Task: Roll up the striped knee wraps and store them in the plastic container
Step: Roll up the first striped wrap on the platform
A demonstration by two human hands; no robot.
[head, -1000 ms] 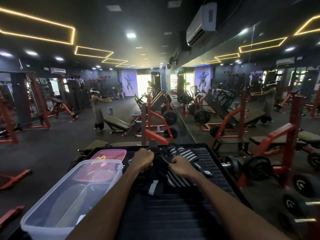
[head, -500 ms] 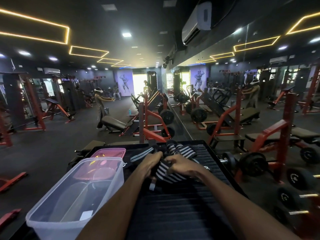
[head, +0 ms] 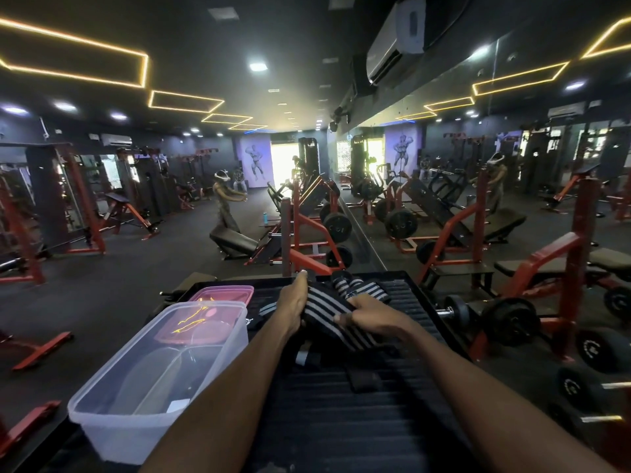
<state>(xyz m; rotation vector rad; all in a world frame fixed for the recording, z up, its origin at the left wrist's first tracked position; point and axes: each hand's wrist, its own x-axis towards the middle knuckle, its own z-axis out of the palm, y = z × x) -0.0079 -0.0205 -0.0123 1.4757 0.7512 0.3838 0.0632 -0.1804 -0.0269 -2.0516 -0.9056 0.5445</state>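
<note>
Both forearms are bare from the bottom edge of the view up to the wrists — no sleeve, cuff, watch or band shows on either. The left hand point(head: 293, 303) and right hand point(head: 370, 314) are ungloved — no rings visible.

The knee wraps point(head: 336, 310) look like woven striped cloth; the container point(head: 160, 380) is translucent, glossy plastic; the platform point(head: 341, 414) is matt, ribbed black.
</note>
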